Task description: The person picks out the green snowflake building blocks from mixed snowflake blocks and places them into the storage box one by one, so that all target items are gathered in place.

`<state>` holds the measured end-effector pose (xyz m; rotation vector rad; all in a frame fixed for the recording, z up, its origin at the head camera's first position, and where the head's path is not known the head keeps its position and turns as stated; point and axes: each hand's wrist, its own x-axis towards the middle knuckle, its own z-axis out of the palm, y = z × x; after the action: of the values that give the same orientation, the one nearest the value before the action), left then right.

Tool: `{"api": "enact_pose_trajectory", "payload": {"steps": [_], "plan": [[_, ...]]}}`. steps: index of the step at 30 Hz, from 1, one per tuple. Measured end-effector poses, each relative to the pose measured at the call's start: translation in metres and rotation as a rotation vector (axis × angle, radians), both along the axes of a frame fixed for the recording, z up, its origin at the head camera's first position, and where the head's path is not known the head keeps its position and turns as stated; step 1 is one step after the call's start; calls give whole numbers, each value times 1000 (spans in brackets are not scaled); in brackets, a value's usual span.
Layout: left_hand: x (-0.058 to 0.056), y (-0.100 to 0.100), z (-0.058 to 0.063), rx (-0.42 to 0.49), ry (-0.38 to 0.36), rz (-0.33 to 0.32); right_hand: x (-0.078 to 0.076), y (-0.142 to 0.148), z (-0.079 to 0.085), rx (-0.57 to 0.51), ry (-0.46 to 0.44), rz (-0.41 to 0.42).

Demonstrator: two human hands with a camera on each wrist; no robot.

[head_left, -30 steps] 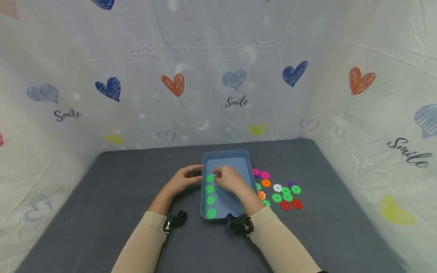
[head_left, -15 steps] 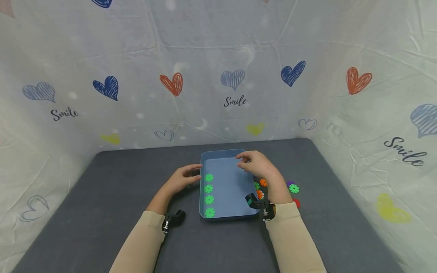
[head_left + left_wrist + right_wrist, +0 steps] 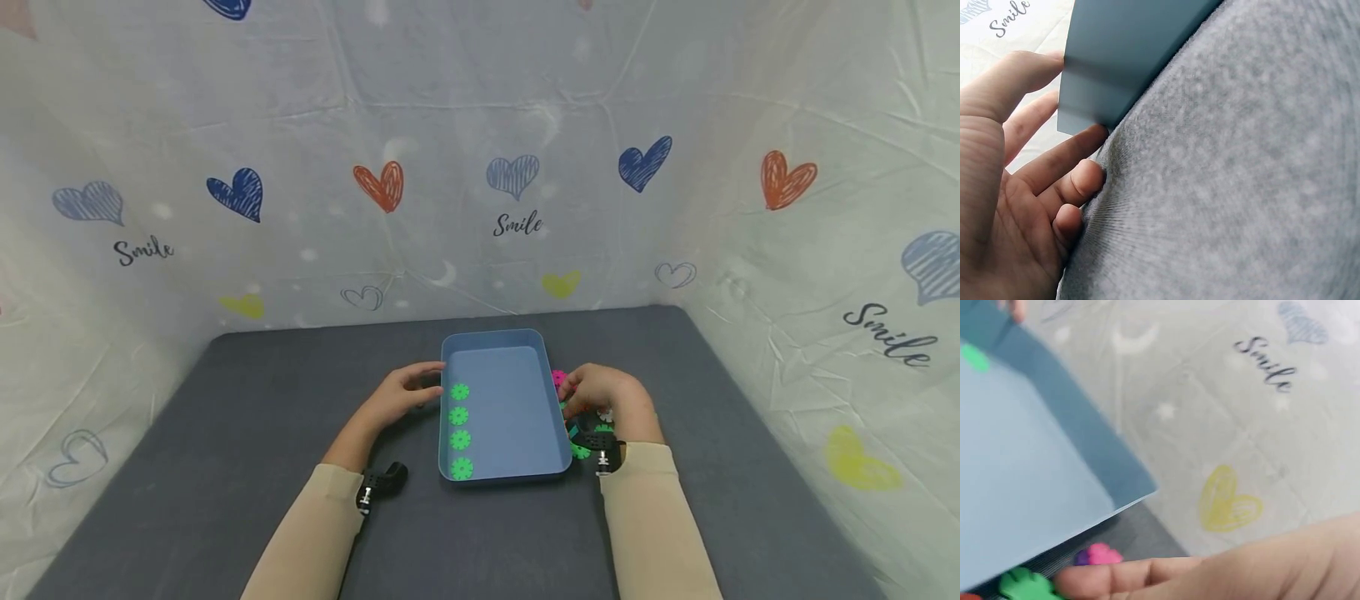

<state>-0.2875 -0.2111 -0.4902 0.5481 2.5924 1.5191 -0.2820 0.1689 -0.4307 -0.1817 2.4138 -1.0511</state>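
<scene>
A blue rectangular tray (image 3: pixel 510 417) lies on the dark cloth, with several green notched plastic discs (image 3: pixel 460 415) in a column along its left inside. My left hand (image 3: pixel 393 400) rests at the tray's left wall; its thumb and fingers lightly touch the side in the left wrist view, without curling round it. My right hand (image 3: pixel 606 390) is down over the loose discs just right of the tray, fingers slightly bent. In the right wrist view a fingertip meets a green disc (image 3: pixel 1025 584); a pink disc (image 3: pixel 1102 554) lies beside it. The hand hides most of the pile.
Dark grey cloth (image 3: pixel 300 417) covers the table. A pale curtain printed with hearts (image 3: pixel 450 250) stands behind and at both sides. More green discs (image 3: pixel 581 451) show under the right wrist, close to the tray's right wall.
My right hand has left the top green disc in the tray, passed over the right wall, and come down at the loose discs. The left hand stays at the tray's side.
</scene>
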Motion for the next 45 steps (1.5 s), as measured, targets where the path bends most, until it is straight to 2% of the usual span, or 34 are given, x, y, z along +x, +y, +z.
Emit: {"api": "enact_pose_trajectory", "payload": {"steps": [3,9,17,23,39,43,45], "plan": [[0,1,1,-1,-2,3,2,-2,-5,-13,-25,-24],[-1,3,0,-10,3,2,0,-4,-9,43,74,-98],[-1,3,1,-10,-4,5,-4,-1,-10,45,101,-69],[-1,3,0,-1,-11,7,-3,-2,-10,21,65,-92],[-2,2,0,1,3,-2,-7,5,-14,52,107,-121],[-1,2,0,2,6,-2,-9,10,-11,34,93,-97],[-1,1,0,0,7,-3,-8,13,-5,32,119,-100]]}}
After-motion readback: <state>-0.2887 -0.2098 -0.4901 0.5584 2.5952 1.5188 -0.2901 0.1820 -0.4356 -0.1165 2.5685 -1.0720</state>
